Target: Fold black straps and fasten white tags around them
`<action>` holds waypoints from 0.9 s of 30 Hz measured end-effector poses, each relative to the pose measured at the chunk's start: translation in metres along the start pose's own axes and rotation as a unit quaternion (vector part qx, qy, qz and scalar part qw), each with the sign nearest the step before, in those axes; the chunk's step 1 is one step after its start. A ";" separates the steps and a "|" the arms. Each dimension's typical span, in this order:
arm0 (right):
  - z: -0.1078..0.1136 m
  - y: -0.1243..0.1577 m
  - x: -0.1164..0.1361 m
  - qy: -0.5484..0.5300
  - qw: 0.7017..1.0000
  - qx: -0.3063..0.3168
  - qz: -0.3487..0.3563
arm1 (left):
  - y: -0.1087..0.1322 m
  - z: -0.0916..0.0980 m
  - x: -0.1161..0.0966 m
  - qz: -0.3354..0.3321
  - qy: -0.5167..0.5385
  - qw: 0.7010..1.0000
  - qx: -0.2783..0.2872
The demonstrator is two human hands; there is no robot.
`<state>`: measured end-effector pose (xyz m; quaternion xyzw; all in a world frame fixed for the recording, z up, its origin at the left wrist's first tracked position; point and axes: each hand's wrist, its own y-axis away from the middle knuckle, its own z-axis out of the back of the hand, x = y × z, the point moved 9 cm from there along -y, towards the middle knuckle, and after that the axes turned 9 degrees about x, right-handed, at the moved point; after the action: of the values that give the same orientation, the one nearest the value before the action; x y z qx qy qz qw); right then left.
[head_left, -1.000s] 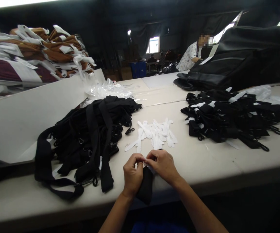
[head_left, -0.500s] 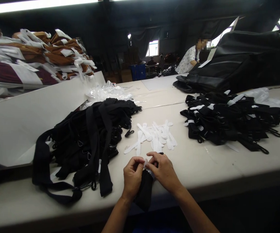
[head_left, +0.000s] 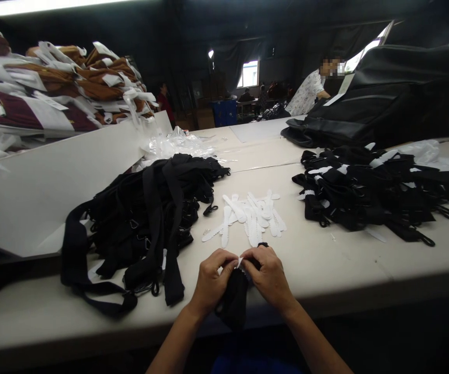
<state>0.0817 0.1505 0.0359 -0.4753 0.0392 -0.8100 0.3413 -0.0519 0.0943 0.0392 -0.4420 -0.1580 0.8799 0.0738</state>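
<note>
Near the table's front edge, my left hand (head_left: 213, 280) and my right hand (head_left: 268, 275) meet fingertip to fingertip. Both pinch a small white toothed strip (head_left: 240, 263) at the top of a folded black strap (head_left: 235, 301). The strap hangs down between my wrists, and the fingers hide much of the strip. Just beyond my hands lies a loose pile of white toothed strips (head_left: 251, 215). On the left is a heap of black straps (head_left: 146, 223) with metal clips. To the right, bundled black straps (head_left: 368, 192) have white strips around some of them.
A large black bag (head_left: 399, 98) lies at the back right, with a person (head_left: 305, 95) bent beyond it. Clear plastic bags (head_left: 179, 144) sit behind the left heap. A white panel (head_left: 64, 179) stands on the left before stacked brown and maroon goods (head_left: 103, 83).
My fingertips have drawn together on the white strip, and my right fingers have closed down onto it. The view has shifted slightly; the heaps stay as they were.
</note>
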 end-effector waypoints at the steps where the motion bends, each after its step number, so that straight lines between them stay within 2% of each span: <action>1: 0.000 0.000 0.000 0.001 1.000 -0.002 0.006 | -0.002 0.000 -0.003 -0.004 -0.014 1.000 0.018; 6: -0.002 -0.001 0.006 0.019 0.998 -0.008 0.053 | -0.008 -0.003 -0.013 -0.004 -0.102 0.992 0.079; 11: -0.006 0.001 0.016 0.032 0.994 -0.017 0.106 | -0.009 -0.002 -0.012 0.020 -0.145 0.987 0.061; 14: -0.010 -0.002 0.023 0.049 0.989 0.023 0.134 | -0.007 0.003 -0.008 0.045 -0.130 0.990 0.040; 18: -0.010 -0.004 0.034 0.106 0.975 0.086 0.175 | -0.006 0.014 0.001 0.092 -0.085 0.992 -0.003; 23: -0.007 -0.001 0.047 0.201 0.945 0.105 0.236 | -0.009 0.017 0.024 0.180 0.050 0.982 -0.029; 25: -0.007 0.001 0.045 0.189 0.948 0.100 0.235 | -0.009 0.010 0.036 0.223 0.123 0.967 -0.025; 27: -0.005 0.004 0.039 0.145 0.967 0.076 0.196 | -0.005 0.002 0.046 0.260 0.186 0.947 -0.027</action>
<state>0.0676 0.1231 0.0611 -0.3082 0.1190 -0.7881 0.5193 -0.0805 0.1110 0.0074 -0.6254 -0.0444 0.7661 -0.1410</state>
